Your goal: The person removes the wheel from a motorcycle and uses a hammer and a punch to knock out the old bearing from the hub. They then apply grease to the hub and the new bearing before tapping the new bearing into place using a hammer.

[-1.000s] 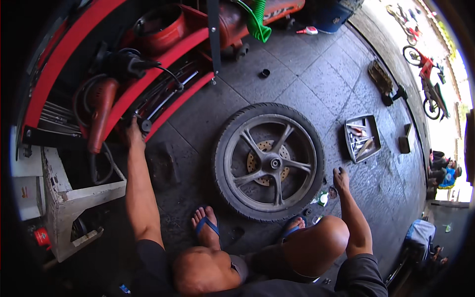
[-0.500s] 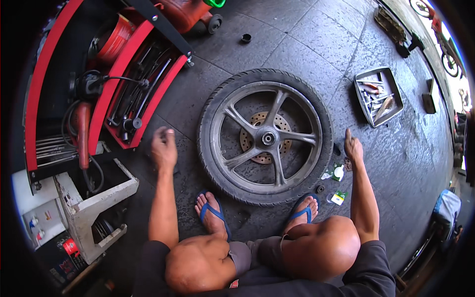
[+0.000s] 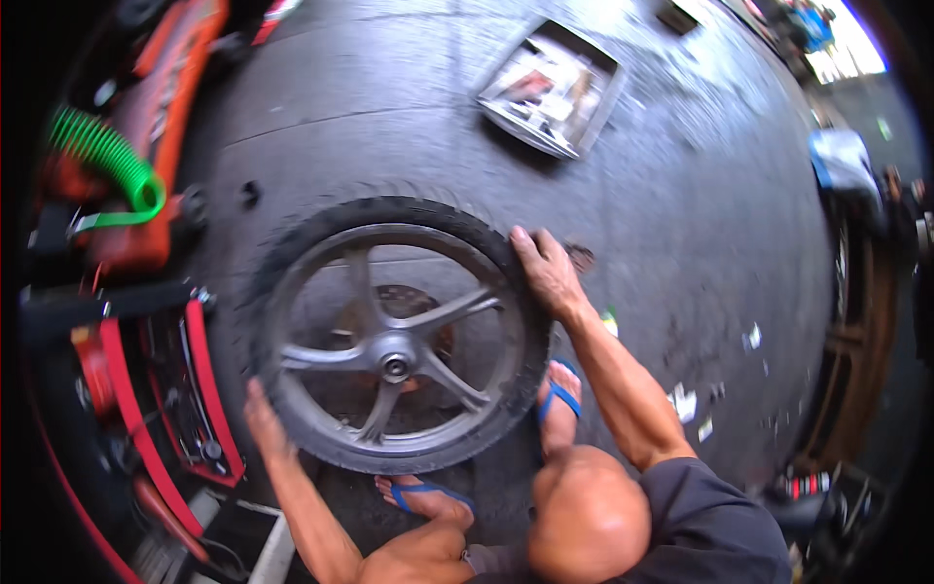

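Observation:
A motorcycle wheel [image 3: 394, 336] with grey spokes and a black tyre is in front of me, its hub facing up. Under the spokes a drilled brake disc [image 3: 443, 341] shows in part. On the tyre's right edge lies my right hand [image 3: 551, 276], closed over the rubber, with some fingers hidden. Beside the lower left edge of the tyre is my left hand [image 3: 268, 420]. Motion smears its fingers, so I cannot tell whether they grip the tyre. My feet in blue flip-flops [image 3: 559, 397] are close to the wheel's near side.
Beyond the wheel a tray [image 3: 506, 122] of tools rests on the dark floor. At left are a red tool cabinet [image 3: 216, 389], an orange machine [image 3: 161, 146] and a coiled green hose [image 3: 112, 151]. Scraps of litter [image 3: 684, 402] lie to the right.
My view has swung to the right. Both hands, earlier apart from the wheel on either side, are now at the tyre; the right one has closed on its edge. The wheel looks larger and turned.

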Available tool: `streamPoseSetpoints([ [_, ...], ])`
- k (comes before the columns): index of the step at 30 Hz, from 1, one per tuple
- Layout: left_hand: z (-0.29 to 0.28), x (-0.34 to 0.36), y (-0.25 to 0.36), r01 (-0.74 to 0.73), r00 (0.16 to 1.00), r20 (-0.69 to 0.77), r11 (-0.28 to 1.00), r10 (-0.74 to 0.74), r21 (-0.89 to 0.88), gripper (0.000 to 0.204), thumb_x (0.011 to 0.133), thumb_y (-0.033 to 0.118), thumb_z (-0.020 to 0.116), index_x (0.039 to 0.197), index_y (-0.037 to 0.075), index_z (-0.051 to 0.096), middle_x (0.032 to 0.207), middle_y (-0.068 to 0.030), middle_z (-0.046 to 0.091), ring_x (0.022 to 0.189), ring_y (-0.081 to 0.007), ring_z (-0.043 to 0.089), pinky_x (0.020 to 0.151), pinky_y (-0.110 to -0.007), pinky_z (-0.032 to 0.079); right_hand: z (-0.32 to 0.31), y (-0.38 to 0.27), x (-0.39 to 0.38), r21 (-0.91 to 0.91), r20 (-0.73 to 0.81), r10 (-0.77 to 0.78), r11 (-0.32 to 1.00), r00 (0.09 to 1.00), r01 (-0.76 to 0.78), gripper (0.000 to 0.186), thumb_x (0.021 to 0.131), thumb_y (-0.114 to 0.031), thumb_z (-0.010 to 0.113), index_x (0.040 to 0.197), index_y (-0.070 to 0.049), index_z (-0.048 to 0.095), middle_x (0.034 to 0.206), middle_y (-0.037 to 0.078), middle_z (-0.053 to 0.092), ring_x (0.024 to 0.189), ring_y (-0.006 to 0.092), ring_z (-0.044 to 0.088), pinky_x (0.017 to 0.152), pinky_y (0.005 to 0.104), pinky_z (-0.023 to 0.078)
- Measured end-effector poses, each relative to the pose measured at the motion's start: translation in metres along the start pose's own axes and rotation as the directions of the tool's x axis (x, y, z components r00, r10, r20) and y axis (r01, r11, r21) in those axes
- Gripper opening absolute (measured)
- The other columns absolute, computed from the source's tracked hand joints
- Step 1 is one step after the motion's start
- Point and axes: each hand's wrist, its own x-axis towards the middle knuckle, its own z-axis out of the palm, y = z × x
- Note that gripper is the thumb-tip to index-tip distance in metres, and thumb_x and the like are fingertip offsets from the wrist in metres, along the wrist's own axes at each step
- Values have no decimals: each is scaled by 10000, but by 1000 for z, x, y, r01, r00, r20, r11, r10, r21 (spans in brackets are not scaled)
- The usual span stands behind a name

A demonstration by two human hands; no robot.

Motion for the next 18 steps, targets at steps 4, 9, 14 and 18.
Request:
streamPoseSetpoints([
  [4,-35,-61,67,-242,952,130,943,276,-230,559,1046,415,504,1443,24,462,1355,-117,582,1247,-249,571,1113,-425,413,-92,-17,-62,224,-231,28,974,972,26,546,1041,-493,485,1073,34,623,957,192,670,961,250,635,900,382,481],
  [9,-24,-154,222,-822,528,551,227,646,522,781,801,427,775,1382,-13,494,1363,-138,574,1245,-244,568,1033,-417,460,-174,11,-151,837,-384,272,507,882,208,584,1069,-520,359,1140,-7,629,1145,89,647,1092,183,565,1013,327,410],
  [14,188,-325,332,-932,352,666,309,658,188,863,600,487,861,1239,11,531,1144,-131,532,1068,-294,543,961,-424,427,-288,39,-244,953,-258,435,-31,863,301,622,1073,-565,259,1260,-66,580,1130,86,655,1086,214,607,996,381,470],
  [18,320,-432,289,-963,264,814,191,518,191,855,497,290,941,1195,0,541,1139,-161,526,1080,-343,534,956,-451,430,-329,38,-299,955,-286,451,62,845,290,708,1071,-575,222,1392,-8,499,1306,142,603,1253,250,544,1104,393,396],
])
